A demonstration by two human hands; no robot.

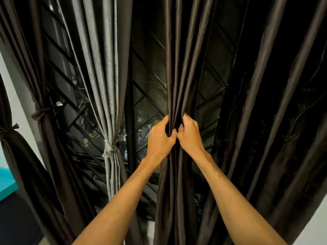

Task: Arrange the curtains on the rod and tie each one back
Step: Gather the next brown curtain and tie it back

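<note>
Both hands clutch the glossy dark brown pleated curtain [178, 82], fingers curled round its bunched folds: the left hand [160, 138] and right hand [190, 133] touch. Left of this curtain hangs a tied silver-grey curtain [106, 85].

No writing, label, brand, number or sign can be read anywhere, whether on the dark brown curtain [178, 68], on the grey curtain [104, 68] or on the window grille [130, 103] behind them
</note>
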